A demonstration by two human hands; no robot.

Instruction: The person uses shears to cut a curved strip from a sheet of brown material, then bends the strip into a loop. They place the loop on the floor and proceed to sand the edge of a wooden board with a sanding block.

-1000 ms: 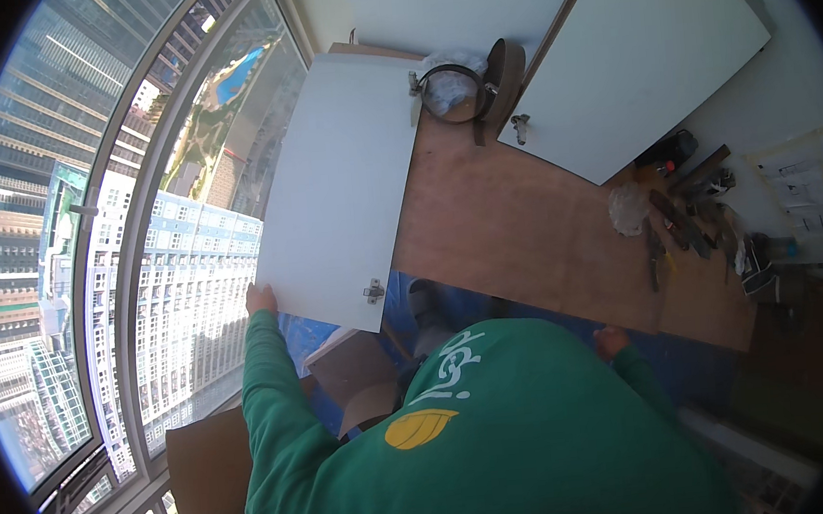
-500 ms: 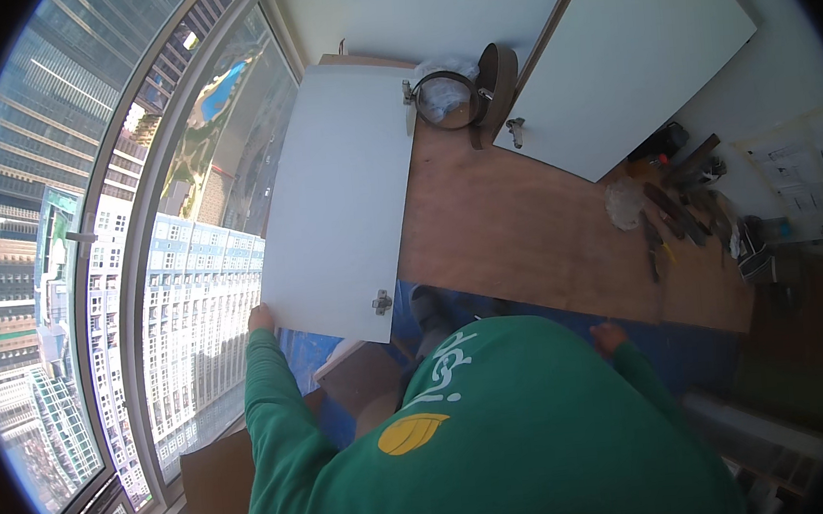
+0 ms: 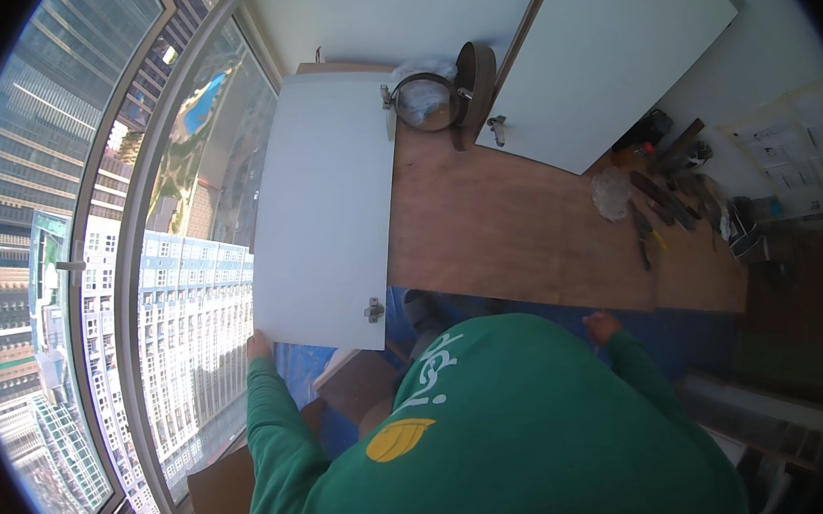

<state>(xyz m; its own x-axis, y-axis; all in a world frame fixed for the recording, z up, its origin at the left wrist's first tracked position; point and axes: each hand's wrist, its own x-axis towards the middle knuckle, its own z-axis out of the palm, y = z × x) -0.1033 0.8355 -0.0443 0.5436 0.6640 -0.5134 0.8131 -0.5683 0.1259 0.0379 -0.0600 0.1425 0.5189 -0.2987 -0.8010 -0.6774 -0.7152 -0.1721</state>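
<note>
A white cabinet door panel (image 3: 316, 216) lies at the left beside the window, with a metal hinge (image 3: 374, 309) near its front right corner and another hinge (image 3: 386, 97) toward its far end. At the panel's near left corner, my left hand (image 3: 258, 345) grips the edge; its fingertips are hidden. My right hand (image 3: 603, 327) hangs out to the right of my body over blue floor covering (image 3: 669, 333). It appears to hold nothing, and at least one finger sticks out from the rest. A second white panel (image 3: 609, 58) with a hinge (image 3: 497, 130) stands at the far right.
Rolls of brown edge banding (image 3: 475, 83) and clear plastic (image 3: 428, 96) sit beyond the panel on a reddish-brown board (image 3: 495, 217). Several hand tools (image 3: 663, 203) lie at the right. The window (image 3: 188, 304) runs along the left, and cardboard (image 3: 223, 499) stands at near left.
My view has turned slightly, so the far part of the scene sits further left. My left hand stays on the panel's corner. My right hand has moved slightly forward.
</note>
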